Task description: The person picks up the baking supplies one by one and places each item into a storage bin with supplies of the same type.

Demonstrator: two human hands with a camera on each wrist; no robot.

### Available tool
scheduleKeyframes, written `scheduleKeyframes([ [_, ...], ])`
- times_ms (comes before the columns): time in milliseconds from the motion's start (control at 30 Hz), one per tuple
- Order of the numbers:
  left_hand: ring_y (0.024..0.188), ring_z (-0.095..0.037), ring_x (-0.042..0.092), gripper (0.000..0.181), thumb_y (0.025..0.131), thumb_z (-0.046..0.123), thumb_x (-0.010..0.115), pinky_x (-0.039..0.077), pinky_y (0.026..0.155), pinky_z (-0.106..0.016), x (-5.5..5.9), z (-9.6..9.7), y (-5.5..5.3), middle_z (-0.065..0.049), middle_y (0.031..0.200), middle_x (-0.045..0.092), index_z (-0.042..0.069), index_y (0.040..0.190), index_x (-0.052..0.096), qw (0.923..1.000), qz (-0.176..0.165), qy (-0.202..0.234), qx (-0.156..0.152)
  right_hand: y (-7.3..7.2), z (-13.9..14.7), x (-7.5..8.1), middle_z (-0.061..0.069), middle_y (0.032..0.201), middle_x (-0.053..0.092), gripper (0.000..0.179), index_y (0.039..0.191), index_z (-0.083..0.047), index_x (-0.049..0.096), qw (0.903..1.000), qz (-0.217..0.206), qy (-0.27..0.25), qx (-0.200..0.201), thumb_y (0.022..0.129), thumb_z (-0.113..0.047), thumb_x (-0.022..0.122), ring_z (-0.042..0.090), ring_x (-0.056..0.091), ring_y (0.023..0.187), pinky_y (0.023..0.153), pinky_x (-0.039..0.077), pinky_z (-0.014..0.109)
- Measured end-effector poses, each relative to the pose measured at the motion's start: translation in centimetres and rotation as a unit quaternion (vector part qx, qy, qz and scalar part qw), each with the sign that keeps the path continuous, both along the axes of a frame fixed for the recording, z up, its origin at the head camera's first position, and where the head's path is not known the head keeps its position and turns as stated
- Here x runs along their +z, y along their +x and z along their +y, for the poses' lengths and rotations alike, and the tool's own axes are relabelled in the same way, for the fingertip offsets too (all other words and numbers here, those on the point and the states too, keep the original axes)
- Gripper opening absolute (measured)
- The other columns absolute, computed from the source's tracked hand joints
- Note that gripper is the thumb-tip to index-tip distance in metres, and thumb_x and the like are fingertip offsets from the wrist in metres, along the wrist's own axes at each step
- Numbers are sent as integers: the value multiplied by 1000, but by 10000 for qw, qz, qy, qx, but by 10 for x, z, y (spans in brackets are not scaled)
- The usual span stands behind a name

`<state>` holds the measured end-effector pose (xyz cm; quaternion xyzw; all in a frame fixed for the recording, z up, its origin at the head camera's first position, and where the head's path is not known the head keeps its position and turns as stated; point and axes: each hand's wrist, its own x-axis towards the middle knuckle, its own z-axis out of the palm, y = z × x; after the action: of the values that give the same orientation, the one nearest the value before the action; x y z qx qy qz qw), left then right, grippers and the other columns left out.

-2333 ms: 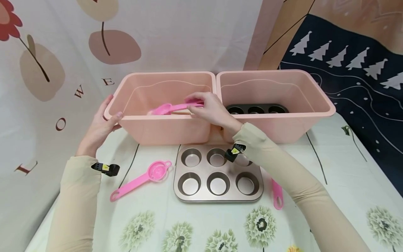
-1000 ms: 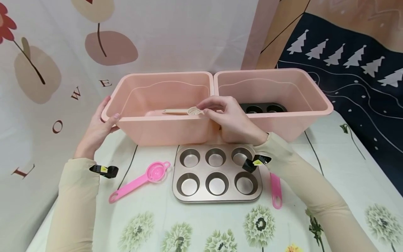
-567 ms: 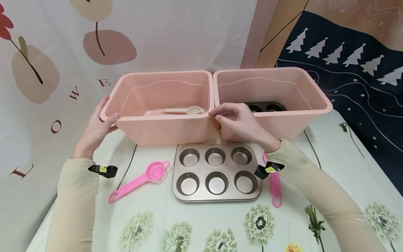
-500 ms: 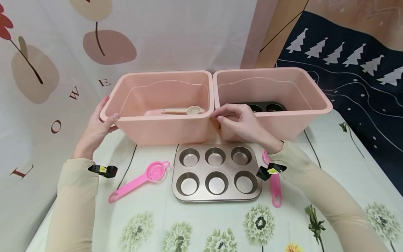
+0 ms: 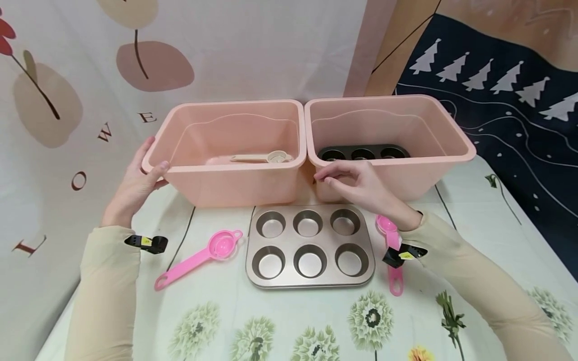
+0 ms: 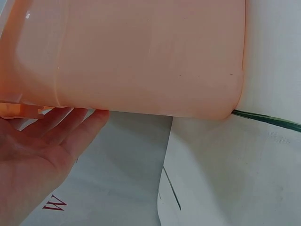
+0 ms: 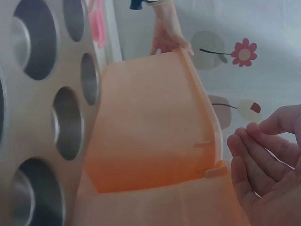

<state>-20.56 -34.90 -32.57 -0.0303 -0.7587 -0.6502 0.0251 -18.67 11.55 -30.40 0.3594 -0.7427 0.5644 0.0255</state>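
Note:
My left hand (image 5: 131, 189) grips the left end of the left pink bin (image 5: 230, 188), thumb on the rim; in the left wrist view its fingers (image 6: 70, 129) lie along the outer wall. Inside that bin rests a beige egg separator (image 5: 275, 157), partly hidden by the front wall. My right hand (image 5: 366, 188) hovers before the right pink bin (image 5: 424, 173), fingers loosely curled with nothing between them. Below it sits a metal muffin pan (image 5: 311, 235). One pink egg separator (image 5: 198, 259) lies left of the pan, another (image 5: 386, 224) right of it, half covered by the wrist camera.
A dark muffin pan (image 5: 363, 152) stands inside the right bin, its lower part hidden. Both bins stand side by side against a printed cloth backdrop (image 5: 253, 50). A floral cloth (image 5: 217, 341) covers the table.
My right hand held a pink utensil over the left bin; it let go, and the utensil is out of sight. The hand then moved right and towards me. My left hand stayed put.

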Motion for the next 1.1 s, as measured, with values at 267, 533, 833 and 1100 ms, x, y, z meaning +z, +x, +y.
scheduleKeyframes([
  [267, 114, -16, 42, 77, 96, 12, 58, 49, 76, -15, 0, 2, 1, -15, 147, 19, 29, 156, 13, 10000, -8, 65, 7, 5, 14, -12, 12, 97, 69, 13, 99, 6, 70, 9983, -15, 552, -185, 89, 7, 61, 14, 63, 89, 78, 52, 25],
  [533, 117, -21, 41, 77, 96, 12, 58, 49, 76, -16, 1, 2, 2, -15, 147, 21, 29, 156, 13, 10000, 18, 24, 27, 6, 25, -29, 7, 93, 69, 14, 99, 4, 70, 9956, -350, 826, -271, 91, 4, 59, 15, 64, 86, 80, 50, 24],
  [833, 116, -19, 42, 76, 96, 10, 57, 49, 75, -15, 2, 2, 3, -16, 147, 21, 27, 156, 14, 9998, 72, 188, 14, 7, 37, -52, 10, 96, 70, 14, 98, 1, 71, 9943, -416, 963, -180, 92, 3, 59, 27, 64, 90, 81, 50, 24],
  [1100, 115, -19, 42, 76, 96, 9, 58, 50, 75, -16, 1, 2, 0, -16, 146, 20, 28, 156, 14, 9996, 19, 276, 22, 11, 57, -65, 12, 98, 69, 14, 99, 0, 71, 9879, -510, 1375, -498, 92, 0, 58, 21, 62, 90, 77, 48, 25],
])
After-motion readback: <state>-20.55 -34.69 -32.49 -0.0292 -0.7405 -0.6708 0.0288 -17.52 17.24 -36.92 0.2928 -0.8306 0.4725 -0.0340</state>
